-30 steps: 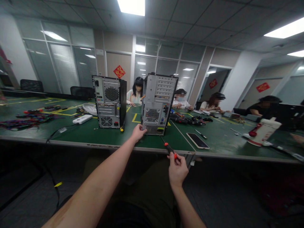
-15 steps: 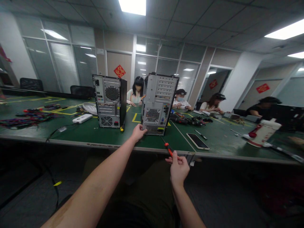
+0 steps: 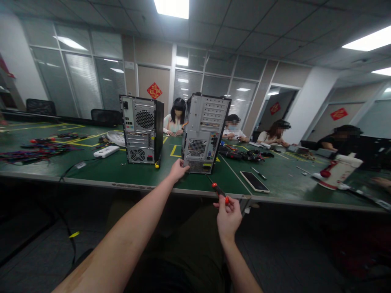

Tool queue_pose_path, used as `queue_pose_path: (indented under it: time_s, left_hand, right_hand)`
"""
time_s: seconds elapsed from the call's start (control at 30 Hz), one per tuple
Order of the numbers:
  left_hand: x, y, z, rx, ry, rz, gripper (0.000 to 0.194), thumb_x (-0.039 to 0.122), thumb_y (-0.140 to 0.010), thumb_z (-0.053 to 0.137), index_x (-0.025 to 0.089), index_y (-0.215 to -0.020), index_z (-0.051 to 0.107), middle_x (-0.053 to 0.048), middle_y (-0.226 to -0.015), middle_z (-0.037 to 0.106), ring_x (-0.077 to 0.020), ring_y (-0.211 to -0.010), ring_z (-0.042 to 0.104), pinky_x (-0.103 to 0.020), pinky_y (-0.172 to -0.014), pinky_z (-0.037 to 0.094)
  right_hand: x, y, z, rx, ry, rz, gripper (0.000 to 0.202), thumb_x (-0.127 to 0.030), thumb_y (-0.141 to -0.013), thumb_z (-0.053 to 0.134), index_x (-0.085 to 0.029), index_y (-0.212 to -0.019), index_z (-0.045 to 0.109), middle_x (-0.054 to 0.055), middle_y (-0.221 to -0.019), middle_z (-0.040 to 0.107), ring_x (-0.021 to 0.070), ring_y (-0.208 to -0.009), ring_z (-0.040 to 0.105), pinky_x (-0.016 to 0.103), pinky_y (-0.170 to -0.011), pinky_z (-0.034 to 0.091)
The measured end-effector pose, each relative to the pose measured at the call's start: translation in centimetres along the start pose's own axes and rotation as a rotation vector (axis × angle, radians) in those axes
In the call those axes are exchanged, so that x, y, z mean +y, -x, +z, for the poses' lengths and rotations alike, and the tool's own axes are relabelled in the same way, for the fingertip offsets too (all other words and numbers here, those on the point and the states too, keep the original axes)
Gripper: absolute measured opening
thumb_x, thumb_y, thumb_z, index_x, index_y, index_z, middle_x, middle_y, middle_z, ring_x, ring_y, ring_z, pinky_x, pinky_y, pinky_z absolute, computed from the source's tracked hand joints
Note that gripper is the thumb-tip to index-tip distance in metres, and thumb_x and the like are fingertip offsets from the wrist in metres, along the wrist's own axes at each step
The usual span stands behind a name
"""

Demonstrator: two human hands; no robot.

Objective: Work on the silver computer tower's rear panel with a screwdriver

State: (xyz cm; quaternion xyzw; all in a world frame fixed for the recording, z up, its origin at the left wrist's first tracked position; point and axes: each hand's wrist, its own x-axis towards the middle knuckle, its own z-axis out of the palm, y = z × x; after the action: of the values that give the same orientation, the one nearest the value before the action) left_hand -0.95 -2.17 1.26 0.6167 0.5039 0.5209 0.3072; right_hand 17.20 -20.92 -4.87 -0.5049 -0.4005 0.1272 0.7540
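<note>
Two computer cases stand upright with their back panels facing me. My left hand (image 3: 178, 171) has thumb and fingers at the lower left corner of the right-hand computer case (image 3: 203, 130), gripping its edge. In my right hand (image 3: 229, 217) is a screwdriver (image 3: 219, 191) with a red and black handle, held at its end by the fingertips. The thin shaft points up and left, its tip close to the bottom edge of that case; whether it touches a screw I cannot tell. To the left stands the other computer case (image 3: 139, 130).
A phone (image 3: 254, 181) and a pen-like tool (image 3: 258, 173) lie right of the case. A white tumbler (image 3: 343, 171) stands farther right. Cables (image 3: 33, 152), a white power strip (image 3: 106, 151) and a yellow-handled screwdriver (image 3: 157, 164) are on the left. Several people sit across the table (image 3: 100, 173).
My right hand has shifted slightly and its fingers have moved down the screwdriver's handle, so more of the handle shows. My left hand stays on the case.
</note>
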Motion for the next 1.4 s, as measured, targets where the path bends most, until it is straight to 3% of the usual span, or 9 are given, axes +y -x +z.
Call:
queue_pose_path:
  time_s: [0.13, 0.3, 0.47, 0.63, 0.73, 0.97, 1.07, 1.2, 1.4]
  left_hand:
    - [-0.1, -0.1, 0.0, -0.019, 0.005, -0.011, 0.021, 0.022, -0.077, 0.073, 0.019, -0.084, 0.054, 0.002, -0.077, 0.058, -0.0126, -0.068, 0.051, -0.026, -0.065, 0.038]
    - [-0.5, -0.3, 0.1, -0.012, 0.013, 0.013, 0.021, 0.021, -0.076, 0.073, 0.020, -0.082, 0.053, 0.003, -0.075, 0.057, -0.0123, -0.067, 0.051, -0.025, -0.064, 0.038]
    - [-0.4, -0.2, 0.1, 0.026, 0.009, 0.035, 0.024, 0.019, -0.073, 0.075, 0.020, -0.079, 0.052, 0.004, -0.071, 0.055, -0.0123, -0.067, 0.051, -0.025, -0.064, 0.039]
    - [0.2, 0.1, -0.1, 0.004, -0.007, 0.005, 0.022, 0.021, -0.075, 0.074, 0.020, -0.080, 0.052, 0.003, -0.074, 0.056, -0.0125, -0.067, 0.050, -0.025, -0.064, 0.038]
    - [0.3, 0.2, -0.1, -0.004, -0.010, -0.001, 0.022, 0.021, -0.076, 0.073, 0.020, -0.081, 0.052, 0.003, -0.074, 0.055, -0.0126, -0.068, 0.050, -0.025, -0.065, 0.038]
    - [-0.2, -0.1, -0.1, -0.007, -0.007, 0.003, 0.022, 0.023, -0.076, 0.074, 0.020, -0.083, 0.053, 0.003, -0.076, 0.057, -0.0127, -0.069, 0.051, -0.025, -0.065, 0.038]
    - [-0.2, -0.1, -0.1, -0.002, -0.008, 0.000, 0.022, 0.022, -0.076, 0.074, 0.020, -0.083, 0.054, 0.002, -0.076, 0.057, -0.0127, -0.069, 0.051, -0.025, -0.065, 0.038]
    - [-0.1, 0.0, -0.1, -0.004, 0.016, -0.005, 0.023, 0.021, -0.075, 0.075, 0.020, -0.083, 0.054, 0.003, -0.075, 0.057, -0.0122, -0.068, 0.051, -0.025, -0.067, 0.039]
    - [-0.2, -0.2, 0.1, 0.010, -0.004, 0.008, 0.022, 0.020, -0.075, 0.074, 0.019, -0.081, 0.053, 0.004, -0.075, 0.057, -0.0121, -0.068, 0.051, -0.025, -0.067, 0.039]
  right_hand:
    - [0.4, 0.3, -0.3, -0.002, 0.289, -0.264, 0.036, -0.045, -0.091, 0.062, -0.017, -0.114, 0.067, 0.010, -0.101, 0.069, 0.0212, -0.086, 0.071, 0.034, -0.079, 0.057]
    - [0.4, 0.0, -0.5, 0.029, 0.462, -0.508, 0.033, -0.036, -0.098, 0.048, -0.017, -0.112, 0.071, 0.014, -0.109, 0.062, 0.0248, -0.105, 0.063, 0.042, -0.094, 0.051]
    - [0.0, 0.0, -0.5, 0.025, 0.470, -0.455, 0.037, -0.043, -0.098, 0.050, -0.017, -0.114, 0.069, 0.014, -0.105, 0.065, 0.0244, -0.098, 0.066, 0.039, -0.088, 0.054]
    - [0.3, 0.3, -0.4, -0.020, 0.301, -0.123, 0.044, -0.057, -0.087, 0.065, -0.016, -0.103, 0.064, 0.006, -0.080, 0.071, 0.0190, -0.062, 0.071, 0.026, -0.059, 0.053]
    - [0.4, 0.2, -0.5, -0.032, 0.256, -0.056, 0.045, -0.060, -0.084, 0.067, -0.017, -0.094, 0.061, 0.004, -0.076, 0.071, 0.0180, -0.055, 0.070, 0.023, -0.051, 0.050]
    - [0.6, 0.3, -0.7, -0.033, 0.349, -0.220, 0.049, -0.056, -0.090, 0.061, -0.015, -0.117, 0.067, 0.008, -0.091, 0.073, 0.0170, -0.063, 0.070, 0.027, -0.065, 0.054]
    - [0.7, 0.2, -0.7, -0.019, 0.401, -0.321, 0.046, -0.051, -0.094, 0.056, -0.014, -0.118, 0.068, 0.013, -0.102, 0.072, 0.0182, -0.072, 0.068, 0.031, -0.071, 0.054]
    - [0.8, 0.0, -0.8, -0.017, 0.510, -0.469, 0.038, -0.042, -0.098, 0.051, -0.017, -0.119, 0.069, 0.011, -0.099, 0.067, 0.0220, -0.088, 0.065, 0.035, -0.079, 0.053]
    - [1.1, 0.1, -0.6, -0.059, 0.562, -0.586, 0.033, -0.027, -0.100, 0.044, -0.024, -0.117, 0.072, 0.010, -0.110, 0.057, 0.0196, -0.095, 0.063, 0.035, -0.086, 0.054]
